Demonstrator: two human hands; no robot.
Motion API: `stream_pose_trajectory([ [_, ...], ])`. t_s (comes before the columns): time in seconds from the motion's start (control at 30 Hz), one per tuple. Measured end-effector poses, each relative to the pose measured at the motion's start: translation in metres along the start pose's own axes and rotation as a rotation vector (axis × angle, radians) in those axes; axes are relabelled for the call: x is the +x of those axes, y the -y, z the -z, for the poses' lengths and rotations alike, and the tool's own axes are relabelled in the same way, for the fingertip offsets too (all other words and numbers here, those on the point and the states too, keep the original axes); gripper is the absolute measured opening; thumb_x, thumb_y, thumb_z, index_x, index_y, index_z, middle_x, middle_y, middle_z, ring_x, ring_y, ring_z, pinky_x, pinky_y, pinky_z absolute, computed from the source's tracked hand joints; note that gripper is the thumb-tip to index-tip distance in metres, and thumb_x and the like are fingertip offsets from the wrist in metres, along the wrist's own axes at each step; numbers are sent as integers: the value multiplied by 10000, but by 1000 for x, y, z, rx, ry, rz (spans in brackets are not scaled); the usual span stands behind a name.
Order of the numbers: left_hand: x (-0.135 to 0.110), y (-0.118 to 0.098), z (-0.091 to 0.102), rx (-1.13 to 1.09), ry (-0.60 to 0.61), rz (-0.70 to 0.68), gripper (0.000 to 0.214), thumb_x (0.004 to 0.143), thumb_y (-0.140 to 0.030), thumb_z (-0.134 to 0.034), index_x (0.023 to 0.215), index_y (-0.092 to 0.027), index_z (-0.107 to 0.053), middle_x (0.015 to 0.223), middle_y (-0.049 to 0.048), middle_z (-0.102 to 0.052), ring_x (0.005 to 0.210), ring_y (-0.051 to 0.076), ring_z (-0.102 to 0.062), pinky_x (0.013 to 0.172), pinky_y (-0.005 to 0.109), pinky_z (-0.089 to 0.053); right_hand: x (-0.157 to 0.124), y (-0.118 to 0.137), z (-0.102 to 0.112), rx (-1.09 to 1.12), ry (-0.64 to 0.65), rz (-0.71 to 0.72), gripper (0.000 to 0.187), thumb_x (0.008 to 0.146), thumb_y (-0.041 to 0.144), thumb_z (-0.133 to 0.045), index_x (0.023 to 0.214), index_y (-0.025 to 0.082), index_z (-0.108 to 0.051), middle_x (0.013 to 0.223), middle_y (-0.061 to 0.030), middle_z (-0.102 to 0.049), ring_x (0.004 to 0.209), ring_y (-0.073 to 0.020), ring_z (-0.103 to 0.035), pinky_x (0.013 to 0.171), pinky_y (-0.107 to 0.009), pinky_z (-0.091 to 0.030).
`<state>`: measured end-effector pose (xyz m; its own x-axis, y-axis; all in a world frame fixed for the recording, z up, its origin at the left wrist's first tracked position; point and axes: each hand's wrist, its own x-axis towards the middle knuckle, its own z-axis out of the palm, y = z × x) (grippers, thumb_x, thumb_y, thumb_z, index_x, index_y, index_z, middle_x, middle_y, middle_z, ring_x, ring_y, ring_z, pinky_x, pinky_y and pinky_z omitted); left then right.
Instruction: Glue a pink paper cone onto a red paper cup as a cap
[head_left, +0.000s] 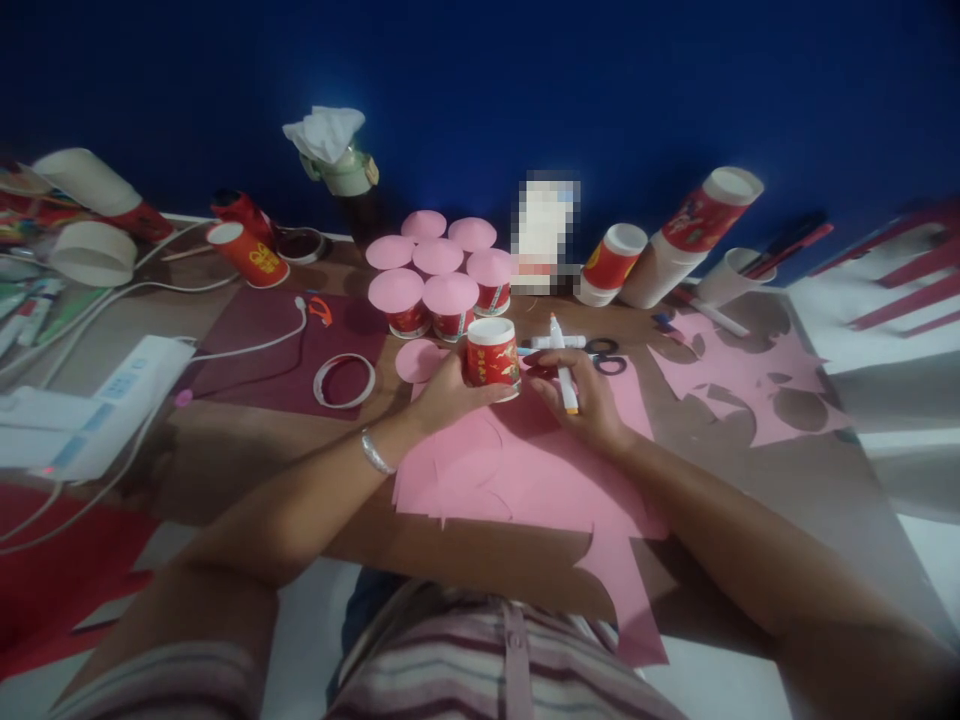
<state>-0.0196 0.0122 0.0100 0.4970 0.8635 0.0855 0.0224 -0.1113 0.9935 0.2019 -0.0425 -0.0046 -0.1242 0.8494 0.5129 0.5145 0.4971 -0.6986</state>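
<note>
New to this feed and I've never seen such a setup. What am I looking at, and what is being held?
There is no machine here: one camera worn on a person's head looks down at their two bare hands. The left hand grips a red paper cup with a white rim; the right hand holds a white marker pen. Both are over a cut pink paper sheet on the brown table. Behind stand red cups capped with pink paper circles, near black-handled scissors and a white tape ring.
</note>
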Motion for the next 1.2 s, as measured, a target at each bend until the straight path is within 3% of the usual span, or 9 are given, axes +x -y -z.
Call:
stream_pose_trajectory([
  [0.13, 0, 1, 1, -35, 31, -11, 426, 782, -361, -890, 1106, -175, -685, 1112, 97, -773, 1028, 261, -732, 917, 409, -600, 2, 8, 5, -7, 11, 60, 164, 1027, 303, -638, 1175, 257, -584, 1103, -74, -769, 956, -207, -770, 826, -358, -626],
  [0.4, 1, 3, 1, -14, -15, 23, 484, 748, -389, -910, 1101, -167, -666, 1084, 102, -749, 997, 251, -706, 893, 415, -589, 4, 10, 6, -91, 69, 147, 153, 1022, 275, -637, 1165, 243, -591, 1111, -84, -781, 985, -213, -782, 821, -352, -638],
  [0.6, 1, 2, 1, -32, -17, 49, 440, 740, -419, -914, 991, -168, -653, 965, 71, -735, 877, 210, -695, 787, 364, -595, 2, 8, 40, -249, 113, 220, 193, 1010, 203, -631, 1186, 258, -575, 1180, -90, -789, 1075, -239, -785, 846, -375, -645],
  [0.73, 1, 2, 2, -57, -25, 41, 502, 745, -401, -914, 1098, -163, -649, 1082, 98, -741, 980, 229, -704, 873, 388, -601, -4, -2, 55, -390, 46, 247, 225, 982, 174, -661, 1176, 259, -585, 1132, -82, -805, 984, -245, -799, 771, -363, -630],
  [0.83, 2, -1, 2, -72, -52, 39, 526, 730, -408, -916, 1109, -167, -641, 1100, 105, -747, 1002, 246, -712, 900, 414, -608, -11, -16, 54, -438, 31, 235, 203, 989, 194, -654, 1172, 262, -598, 1152, -81, -802, 977, -244, -796, 761, -357, -628],
  [0.97, 4, -7, 2, -66, 25, -13, 421, 772, -427, -874, 1047, -184, -668, 1061, 99, -759, 995, 259, -724, 896, 422, -619, -20, -29, 51, -480, 90, 273, 243, 985, 200, -641, 1221, 252, -623, 1145, -90, -798, 954, -243, -791, 733, -342, -627],
  [1.2, 3, -4, 4, -120, -23, 35, 414, 770, -409, -869, 1041, -175, -661, 1014, 81, -741, 912, 220, -697, 829, 381, -606, -9, -24, 48, -466, 155, 312, 294, 985, 202, -638, 1276, 244, -654, 1141, -111, -800, 950, -258, -788, 746, -360, -639],
])
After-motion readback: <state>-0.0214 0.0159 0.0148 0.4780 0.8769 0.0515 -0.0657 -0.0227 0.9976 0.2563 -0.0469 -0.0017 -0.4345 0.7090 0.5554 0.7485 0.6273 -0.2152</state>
